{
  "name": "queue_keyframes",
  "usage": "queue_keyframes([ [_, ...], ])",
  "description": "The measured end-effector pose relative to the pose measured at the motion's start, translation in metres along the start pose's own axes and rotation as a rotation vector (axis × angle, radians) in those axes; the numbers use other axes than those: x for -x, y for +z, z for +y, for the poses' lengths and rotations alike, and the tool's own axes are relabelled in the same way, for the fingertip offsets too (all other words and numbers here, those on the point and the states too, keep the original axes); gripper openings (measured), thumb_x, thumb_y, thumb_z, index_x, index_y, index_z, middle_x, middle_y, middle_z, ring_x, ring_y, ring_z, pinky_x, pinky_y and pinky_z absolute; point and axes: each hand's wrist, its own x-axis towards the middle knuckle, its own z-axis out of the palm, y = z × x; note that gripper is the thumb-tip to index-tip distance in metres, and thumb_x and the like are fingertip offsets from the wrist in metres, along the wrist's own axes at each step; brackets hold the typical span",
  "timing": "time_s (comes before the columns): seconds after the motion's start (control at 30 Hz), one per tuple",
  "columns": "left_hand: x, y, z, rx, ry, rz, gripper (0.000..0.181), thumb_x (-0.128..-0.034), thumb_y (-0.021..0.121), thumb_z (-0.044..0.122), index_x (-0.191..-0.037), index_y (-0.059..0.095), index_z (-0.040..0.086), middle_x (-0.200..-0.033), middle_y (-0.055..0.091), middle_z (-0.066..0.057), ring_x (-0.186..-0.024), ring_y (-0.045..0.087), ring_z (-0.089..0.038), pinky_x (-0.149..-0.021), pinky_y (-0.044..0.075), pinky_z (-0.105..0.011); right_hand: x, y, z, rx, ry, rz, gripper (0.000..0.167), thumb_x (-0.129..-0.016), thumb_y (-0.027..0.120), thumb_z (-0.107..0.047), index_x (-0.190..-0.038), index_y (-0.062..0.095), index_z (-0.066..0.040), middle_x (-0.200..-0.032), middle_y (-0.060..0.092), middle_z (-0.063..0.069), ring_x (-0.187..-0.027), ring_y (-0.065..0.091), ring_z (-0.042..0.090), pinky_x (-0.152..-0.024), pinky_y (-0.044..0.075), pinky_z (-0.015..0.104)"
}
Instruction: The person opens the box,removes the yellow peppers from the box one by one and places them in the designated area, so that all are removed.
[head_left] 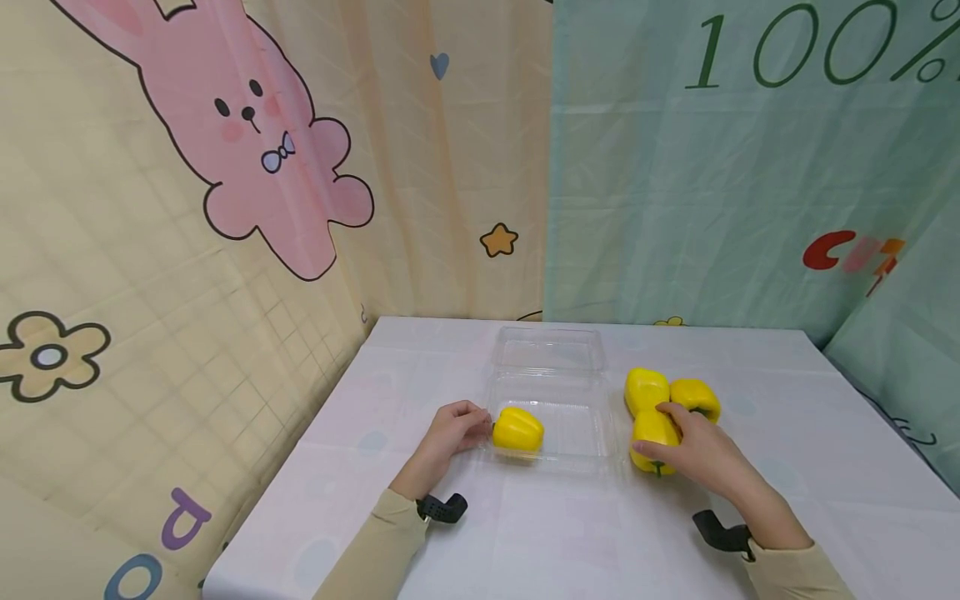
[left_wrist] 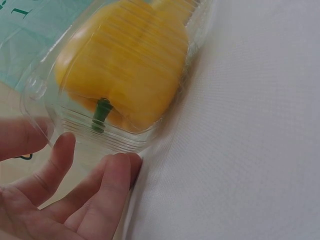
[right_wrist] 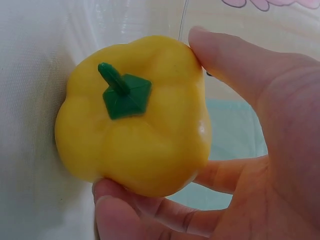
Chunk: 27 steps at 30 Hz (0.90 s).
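Note:
My right hand (head_left: 701,450) grips a yellow bell pepper (right_wrist: 135,135) with a green stem, thumb on one side and fingers on the other. The pepper is at the table surface, close to two more yellow peppers, one behind it (head_left: 647,390) and one to the right (head_left: 696,397). In the middle lies a clear plastic box (head_left: 577,425), its hinged lid (head_left: 547,348) folded open away from me. One yellow pepper (head_left: 517,429) lies inside, at the left end, its stem toward my left hand (head_left: 459,429). That hand holds the box's left edge, with fingertips against the ribbed wall (left_wrist: 100,137).
A white cloth (head_left: 360,500) covers the table. Printed curtains (head_left: 420,167) hang behind and at both sides of it. Each wrist wears a black mount (head_left: 442,508).

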Motion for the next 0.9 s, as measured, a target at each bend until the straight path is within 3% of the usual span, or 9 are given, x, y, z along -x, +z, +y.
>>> queue_keyframes([
  [0.3, -0.0003, 0.0019, 0.0014, 0.012, 0.011, 0.008, 0.024, -0.0967, 0.067, 0.021, -0.101, 0.067, -0.003, -0.103, 0.071, -0.014, -0.091, 0.067, -0.023, -0.085, 0.057, -0.038, 0.0, -0.001, -0.0002, -0.017, 0.008, 0.01, 0.098, -0.083, 0.069, -0.069, -0.139, 0.046, 0.009, -0.13, 0.055, 0.032, -0.107, 0.057, 0.04, -0.086, 0.049, 0.059],
  [0.9, 0.0003, -0.0009, 0.0005, -0.001, 0.0, -0.007, 0.023, -0.0975, 0.066, 0.024, -0.102, 0.068, 0.001, -0.102, 0.07, -0.011, -0.091, 0.066, -0.022, -0.087, 0.056, -0.036, 0.0037, -0.0062, 0.0002, 0.077, 0.044, 0.008, 0.106, -0.083, 0.059, -0.077, -0.147, 0.04, 0.005, -0.139, 0.048, 0.034, -0.112, 0.053, 0.047, -0.082, 0.046, 0.061],
])
